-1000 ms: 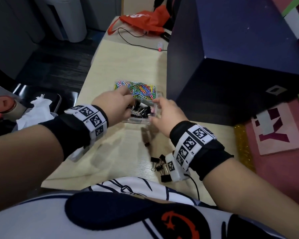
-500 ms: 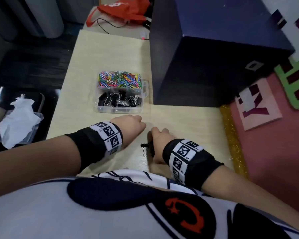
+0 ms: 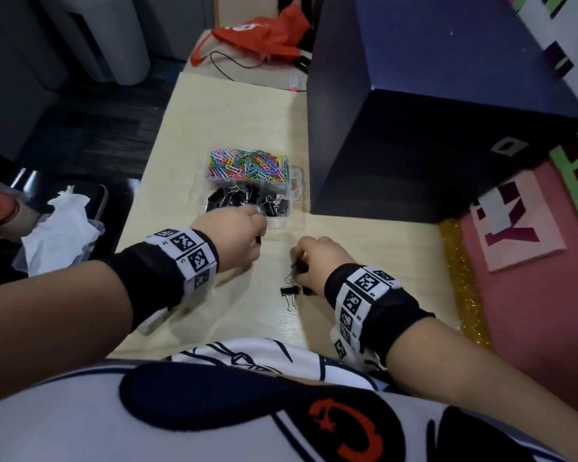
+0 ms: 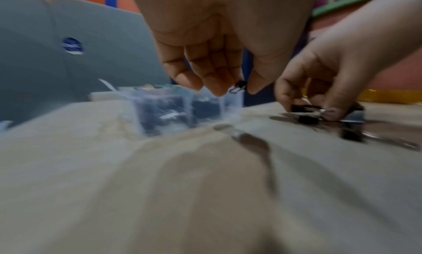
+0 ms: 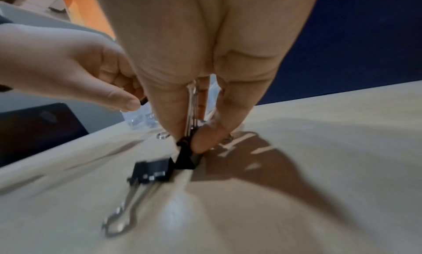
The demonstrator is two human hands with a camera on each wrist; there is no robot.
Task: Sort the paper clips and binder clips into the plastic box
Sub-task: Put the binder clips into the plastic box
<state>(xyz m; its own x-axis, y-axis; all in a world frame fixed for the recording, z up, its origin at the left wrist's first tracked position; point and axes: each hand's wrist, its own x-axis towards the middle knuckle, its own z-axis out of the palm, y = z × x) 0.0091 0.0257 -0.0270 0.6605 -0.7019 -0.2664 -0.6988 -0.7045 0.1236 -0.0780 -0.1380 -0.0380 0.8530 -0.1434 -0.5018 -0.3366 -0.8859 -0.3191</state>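
**Both hands on binder clips, box half filled**

We see the plastic box [image 3: 292, 181] at centre frame in the head view, on the pale wooden table [image 3: 241, 105]. Its far compartment holds the coloured paper clips [image 3: 247, 163]; the near one holds black binder clips [image 3: 244, 200].

Left hand [image 3: 229, 236]: just below the box's near edge, fingers curled. In the left wrist view the thumb and fingertips pinch a small binder clip [image 4: 238, 87] above the table (picture is motion-blurred; the box shows only as a smear behind it).

Right hand [image 3: 317, 261]: lower centre of the head view, apart from the box. In the right wrist view thumb and forefinger pinch the wire handles of a second binder clip [image 5: 186, 158], whose black body touches the table.

A loose binder clip [image 3: 289, 291] lies flat just beside the right hand, at lower centre.

A large dark blue box [image 3: 431, 128] fills the upper right, next to the plastic box. An orange bag [image 3: 264, 28] sits at the top centre.
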